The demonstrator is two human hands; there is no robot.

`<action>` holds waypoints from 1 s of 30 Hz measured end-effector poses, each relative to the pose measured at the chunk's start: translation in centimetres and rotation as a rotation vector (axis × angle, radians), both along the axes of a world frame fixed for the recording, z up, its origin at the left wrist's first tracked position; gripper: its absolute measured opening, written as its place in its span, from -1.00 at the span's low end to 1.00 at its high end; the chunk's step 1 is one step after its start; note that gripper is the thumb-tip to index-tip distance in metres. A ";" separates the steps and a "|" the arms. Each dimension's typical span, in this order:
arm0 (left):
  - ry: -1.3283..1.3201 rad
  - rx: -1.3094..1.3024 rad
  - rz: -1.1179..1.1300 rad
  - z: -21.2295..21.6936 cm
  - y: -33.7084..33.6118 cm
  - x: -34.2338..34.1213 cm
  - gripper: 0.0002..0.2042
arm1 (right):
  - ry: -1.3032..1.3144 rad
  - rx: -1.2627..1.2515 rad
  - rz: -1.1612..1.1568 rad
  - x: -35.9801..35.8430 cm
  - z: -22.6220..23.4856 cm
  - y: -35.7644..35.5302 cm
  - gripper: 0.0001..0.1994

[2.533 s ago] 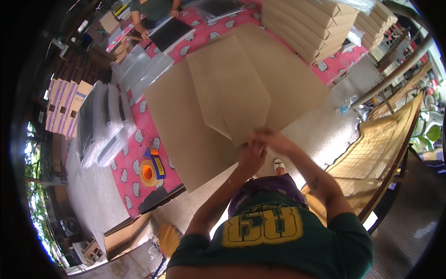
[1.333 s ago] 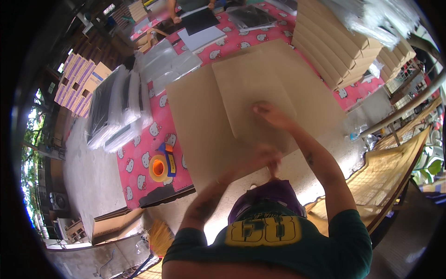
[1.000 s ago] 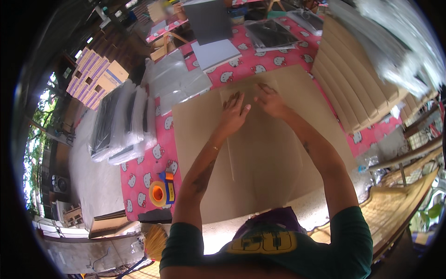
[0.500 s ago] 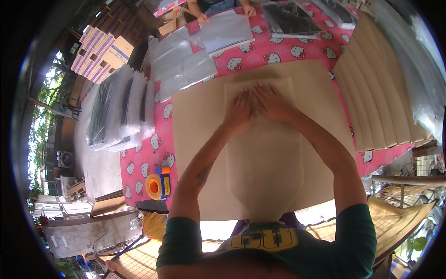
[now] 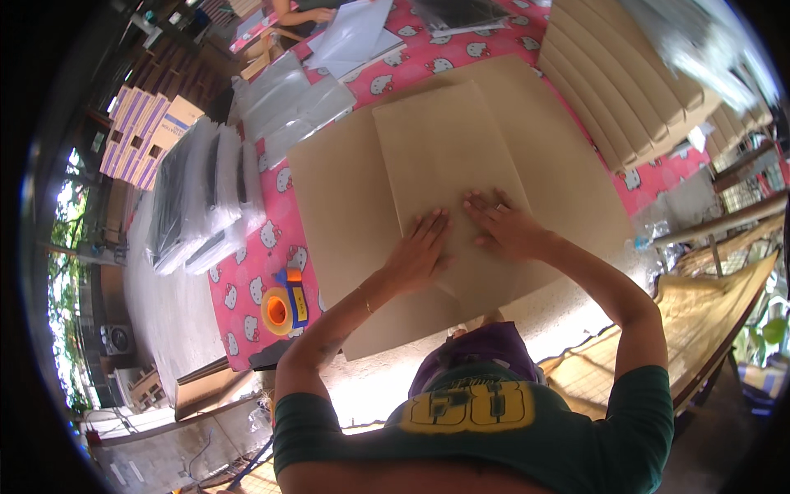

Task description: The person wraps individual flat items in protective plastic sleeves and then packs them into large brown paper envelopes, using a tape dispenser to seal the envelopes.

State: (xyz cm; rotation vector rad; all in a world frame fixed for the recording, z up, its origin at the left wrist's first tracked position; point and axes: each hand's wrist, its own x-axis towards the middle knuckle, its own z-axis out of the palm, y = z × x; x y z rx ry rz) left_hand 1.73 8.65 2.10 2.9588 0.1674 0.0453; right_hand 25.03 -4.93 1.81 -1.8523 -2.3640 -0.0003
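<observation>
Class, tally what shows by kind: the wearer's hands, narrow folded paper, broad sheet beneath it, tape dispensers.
Wearer's bare left hand and right hand: 2
Narrow folded tan paper: 1
Broad flat brown sheet: 1
Blue-and-orange tape dispenser: 1
Total: 5

Hands of the wearer: two, one left hand (image 5: 421, 247) and one right hand (image 5: 510, 226). Large brown sheet (image 5: 333, 210): one. Narrower brown paper panel (image 5: 444, 156): one, lying on it. Handheld tape dispenser (image 5: 299, 303): one, with one tape roll (image 5: 270, 311). Stacks of flat brown cartons (image 5: 621, 82): two; layers not reliably countable. Piles of clear plastic sleeves (image 5: 271, 90): at least two. White sheets (image 5: 354, 37): at least two. Stack of purple-marked cartons (image 5: 148, 140): at least one. Bracelet (image 5: 369, 306): one. Co-worker's hand (image 5: 321, 15): one visible.
</observation>
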 end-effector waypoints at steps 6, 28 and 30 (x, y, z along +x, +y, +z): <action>-0.071 0.384 -0.234 -1.1 -0.2 -1.6 -0.39 | -0.019 0.044 -0.114 0.0 -0.1 -3.2 -0.19; 0.001 -0.432 -0.005 -3.4 -6.2 -2.8 -0.31 | 0.243 0.145 -0.299 -4.9 -7.0 -8.7 -0.49; 0.056 -0.402 0.000 -3.1 -5.8 -2.5 -0.33 | 0.258 0.135 -0.317 -5.3 -7.1 -8.8 -0.53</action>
